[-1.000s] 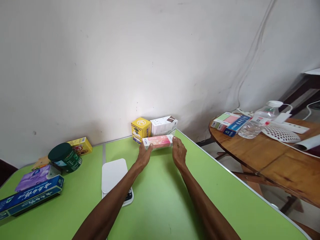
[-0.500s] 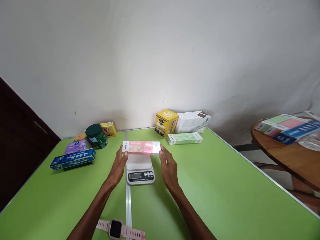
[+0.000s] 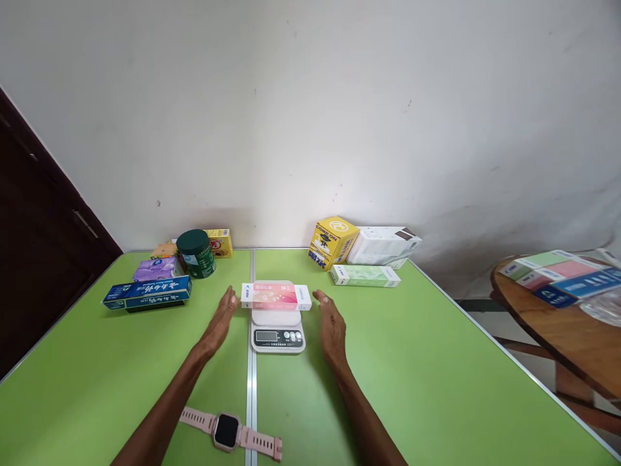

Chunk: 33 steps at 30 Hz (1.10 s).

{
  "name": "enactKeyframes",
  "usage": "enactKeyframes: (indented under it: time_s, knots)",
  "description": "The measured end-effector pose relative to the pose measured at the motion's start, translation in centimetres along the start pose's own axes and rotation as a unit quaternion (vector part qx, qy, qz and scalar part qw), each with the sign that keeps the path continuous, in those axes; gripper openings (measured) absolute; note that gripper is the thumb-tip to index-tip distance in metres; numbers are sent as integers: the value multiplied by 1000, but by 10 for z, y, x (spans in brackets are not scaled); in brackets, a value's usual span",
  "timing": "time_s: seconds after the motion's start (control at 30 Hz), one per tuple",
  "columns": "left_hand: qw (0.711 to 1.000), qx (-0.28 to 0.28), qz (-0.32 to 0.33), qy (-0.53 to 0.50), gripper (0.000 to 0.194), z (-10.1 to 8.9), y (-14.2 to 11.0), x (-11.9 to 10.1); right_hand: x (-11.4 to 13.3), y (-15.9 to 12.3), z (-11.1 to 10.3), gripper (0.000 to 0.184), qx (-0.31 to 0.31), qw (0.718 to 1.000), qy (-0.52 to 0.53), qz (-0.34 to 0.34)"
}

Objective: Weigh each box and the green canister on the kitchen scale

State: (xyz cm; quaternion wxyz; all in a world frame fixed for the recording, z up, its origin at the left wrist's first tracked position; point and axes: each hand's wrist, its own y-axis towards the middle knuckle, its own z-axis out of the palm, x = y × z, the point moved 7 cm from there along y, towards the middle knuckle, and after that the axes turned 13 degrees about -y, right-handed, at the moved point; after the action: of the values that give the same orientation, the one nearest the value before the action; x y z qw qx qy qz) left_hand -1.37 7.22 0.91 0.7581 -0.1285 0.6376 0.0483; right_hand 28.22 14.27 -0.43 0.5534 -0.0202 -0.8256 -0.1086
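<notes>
A pink and white toothpaste box (image 3: 275,297) lies crosswise on the platform of a white kitchen scale (image 3: 277,318). Its two ends stick out past the platform. Just off the box's left end is my left hand (image 3: 219,323), fingers stretched out and holding nothing. My right hand (image 3: 332,327) is off the right end, likewise open and apart from the box. The scale's dark display (image 3: 266,336) faces me beside several round buttons; no reading can be made out.
Left are a blue box (image 3: 148,294), a purple pack (image 3: 156,268), a green canister (image 3: 196,254) and a yellow box (image 3: 220,243). Right stand a yellow cube box (image 3: 334,243), a white box (image 3: 383,246) and a green-white box (image 3: 365,276). A pink watch (image 3: 226,432) lies in front.
Both hands have let go of the pink toothpaste box and drawn apart to either side. The box has come down onto the scale. The view has shifted slightly.
</notes>
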Motion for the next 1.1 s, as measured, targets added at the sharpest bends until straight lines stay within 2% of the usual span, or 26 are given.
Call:
enactKeyframes:
  time_s: [0.13, 0.3, 0.63, 1.1]
  knots:
    - [983, -6, -36, -178, 85, -35, 21, 18, -20, 11, -2, 79, -10, 1000, 0, 14]
    - [957, 16, -32, -287, 63, -50, 26, 31, -23, 13, -1, 76, -12, 1000, -2, 8]
    - [959, 19, -9, -283, 66, -51, 28, 35, -20, 9, -3, 75, -22, 999, 22, 23]
    - [978, -1, 14, -209, 75, -46, 23, 28, -24, 9, -3, 75, -24, 1000, 12, 6]
